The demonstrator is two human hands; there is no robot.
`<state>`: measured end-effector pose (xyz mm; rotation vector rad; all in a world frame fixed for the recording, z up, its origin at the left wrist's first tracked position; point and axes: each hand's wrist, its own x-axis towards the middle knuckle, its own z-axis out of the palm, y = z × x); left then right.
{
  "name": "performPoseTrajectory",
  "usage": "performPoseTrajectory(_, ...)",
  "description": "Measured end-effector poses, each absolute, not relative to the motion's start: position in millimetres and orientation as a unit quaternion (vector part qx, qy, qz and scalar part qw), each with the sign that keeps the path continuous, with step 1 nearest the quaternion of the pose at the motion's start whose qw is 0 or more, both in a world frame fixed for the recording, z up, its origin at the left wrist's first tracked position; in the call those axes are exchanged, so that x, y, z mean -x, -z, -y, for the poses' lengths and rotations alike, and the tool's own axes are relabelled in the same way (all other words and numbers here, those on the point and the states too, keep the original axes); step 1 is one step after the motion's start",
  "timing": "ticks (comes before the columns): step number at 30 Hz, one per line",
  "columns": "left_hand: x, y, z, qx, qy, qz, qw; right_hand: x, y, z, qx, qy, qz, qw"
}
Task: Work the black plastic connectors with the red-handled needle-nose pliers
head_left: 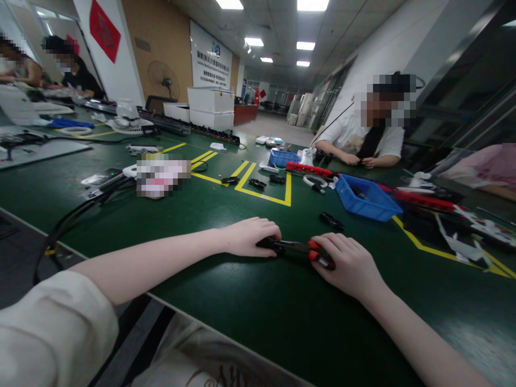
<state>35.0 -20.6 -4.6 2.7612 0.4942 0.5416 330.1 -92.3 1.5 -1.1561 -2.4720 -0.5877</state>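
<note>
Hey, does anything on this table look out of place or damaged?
A little. One black piece lies across yellow tape, while two others sit inside a taped outline. What look like white scraps straggle over tape at right. I can't make out damage at the pliers.

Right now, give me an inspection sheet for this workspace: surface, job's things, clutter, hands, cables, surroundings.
Surface: green tabletop, marked with yellow tape.
Job's things: red-handled pliers, tips at a black part; whether they grip it is unclear.
Clutter: loose black piece beyond the hands; blue bin holding something dark.
Hands: left hand holds the black part; right hand holds the pliers.
Cables: black cables run over the table edge at left.
Surroundings: co-worker across the table; standing fan behind.
</note>
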Motion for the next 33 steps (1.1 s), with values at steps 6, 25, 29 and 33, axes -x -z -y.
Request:
performPoseTrajectory(6,-34.7,5.5,20.0,-0.959,-0.189,-0.165,0.133,-331.4,0.2,89.9,0.407,0.200,0.875,0.172)
performPoseTrajectory(25,-32.1,4.4,22.3,-0.960,-0.220,-0.103,0.136,-332.5,-1.3,87.1,0.380,0.149,0.894,0.184)
performPoseTrajectory(29,-30.5,4.3,21.9,-0.956,-0.229,-0.088,0.158,-332.4,-0.8,87.4,0.376,0.158,0.895,0.178)
performPoseTrajectory(33,-30.4,5.8,20.7,-0.952,-0.234,-0.082,0.181,-332.2,-1.2,87.6,0.374,0.161,0.896,0.180)
